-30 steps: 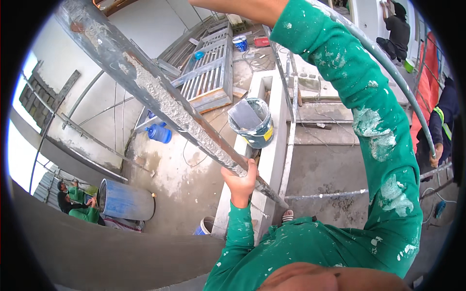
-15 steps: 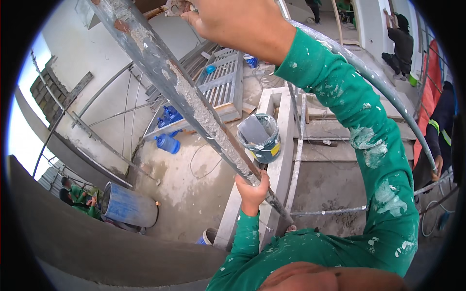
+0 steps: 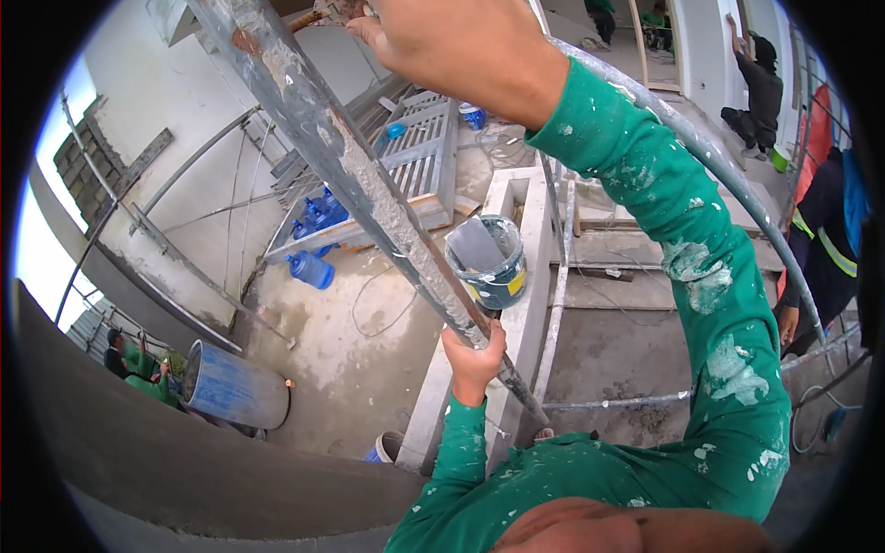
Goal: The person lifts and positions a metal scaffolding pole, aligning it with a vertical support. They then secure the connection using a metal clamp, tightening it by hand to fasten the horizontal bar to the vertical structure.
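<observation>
Pole (image 3: 371,189), gripped by left hand (image 3: 473,361), slants between bottles (image 3: 312,269) (left) and bucket (image 3: 501,291) holding grey board (image 3: 472,246) (right); grip of right hand (image 3: 466,48) unclear.

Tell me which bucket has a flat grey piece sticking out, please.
The dark bucket with the yellow patch, beyond the left hand; nothing similar rises from the others.

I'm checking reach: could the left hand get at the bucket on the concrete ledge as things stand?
Probably not yet: the left hand is wrapped around the mortar-streaked pole and would have to let go. The way to the bucket looks fairly free, but the distance is hard to judge.
</observation>
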